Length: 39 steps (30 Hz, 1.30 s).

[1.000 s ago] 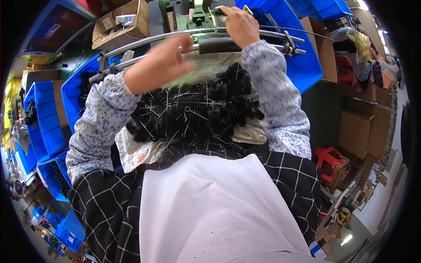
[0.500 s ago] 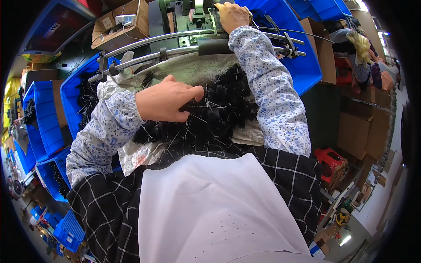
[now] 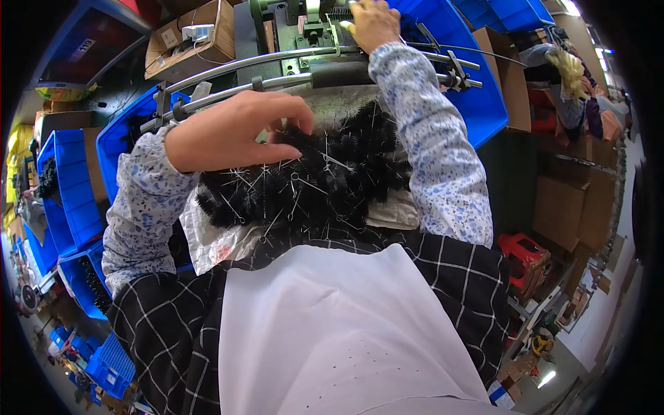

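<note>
A heap of black bristle brushes (image 3: 332,180) with twisted wire stems and looped ends lies on a pale cloth (image 3: 228,238) in front of me. My left hand (image 3: 238,131) is over the left part of this heap, thumb and fingers apart, fingertips at the bristles. No brush is plainly held there. My right hand (image 3: 375,26) reaches to the green metal machine (image 3: 294,34) at the far side. Its thumb and fingers are around the end of a dark bristle brush (image 3: 338,14) at the machine's fixture; their exact grip is partly hidden.
Two metal rods (image 3: 277,79) with black clamps cross between the heap and the machine. Blue bins (image 3: 477,104) stand right and left. A cardboard box (image 3: 190,41) with a small white device sits far left. A red stool (image 3: 523,259) is at right. Another person (image 3: 588,90) is at far right.
My left hand has moved left and away from me, and the wire stem near its fingers is no longer there. My right hand has shifted slightly right, exposing the brush at the machine.
</note>
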Motion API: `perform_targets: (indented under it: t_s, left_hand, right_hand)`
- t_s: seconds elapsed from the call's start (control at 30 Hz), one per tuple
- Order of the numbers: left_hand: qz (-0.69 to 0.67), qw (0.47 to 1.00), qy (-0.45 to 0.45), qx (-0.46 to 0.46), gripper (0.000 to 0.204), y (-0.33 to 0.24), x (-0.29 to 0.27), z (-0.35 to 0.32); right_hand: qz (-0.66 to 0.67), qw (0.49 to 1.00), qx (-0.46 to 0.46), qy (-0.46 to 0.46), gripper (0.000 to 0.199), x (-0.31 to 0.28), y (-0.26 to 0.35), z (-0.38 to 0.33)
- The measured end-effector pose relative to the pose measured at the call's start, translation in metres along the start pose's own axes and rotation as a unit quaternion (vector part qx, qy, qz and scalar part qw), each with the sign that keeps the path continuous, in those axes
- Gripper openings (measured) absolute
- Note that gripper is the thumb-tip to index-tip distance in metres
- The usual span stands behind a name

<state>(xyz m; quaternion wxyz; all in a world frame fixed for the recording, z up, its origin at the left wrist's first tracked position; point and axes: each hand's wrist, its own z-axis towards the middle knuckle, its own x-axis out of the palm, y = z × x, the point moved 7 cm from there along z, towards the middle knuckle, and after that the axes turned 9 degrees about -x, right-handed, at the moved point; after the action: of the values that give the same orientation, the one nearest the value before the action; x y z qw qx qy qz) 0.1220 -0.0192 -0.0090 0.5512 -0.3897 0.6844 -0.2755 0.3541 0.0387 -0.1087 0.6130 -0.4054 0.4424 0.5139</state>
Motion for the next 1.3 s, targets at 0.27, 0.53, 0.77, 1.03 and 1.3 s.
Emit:
perform_targets:
  t_s: [0.27, 0.53, 0.77, 1.03, 1.3]
  left_hand:
    - [0.017, 0.999, -0.031, 0.020, 0.030, -0.003, -0.011, 0.002]
    - [0.024, 0.999, -0.047, 0.012, 0.030, -0.008, -0.021, 0.007]
    - [0.052, 0.992, -0.108, 0.036, 0.025, -0.003, -0.033, -0.001]
    - [0.010, 0.987, -0.153, 0.047, 0.021, 0.009, -0.037, -0.005]
    - [0.030, 0.983, -0.173, 0.050, 0.021, 0.010, -0.031, 0.007]
  right_hand:
    - [0.009, 0.996, 0.027, -0.089, 0.038, 0.018, -0.025, -0.022]
    - [0.016, 0.998, 0.037, -0.048, 0.018, 0.013, 0.033, 0.004]
    - [0.009, 0.998, 0.033, -0.052, 0.024, -0.004, 0.014, -0.007]
    - [0.112, 0.989, 0.096, -0.013, 0.031, 0.024, -0.058, -0.010]
    - [-0.050, 0.994, 0.066, -0.075, 0.019, -0.021, -0.101, -0.011]
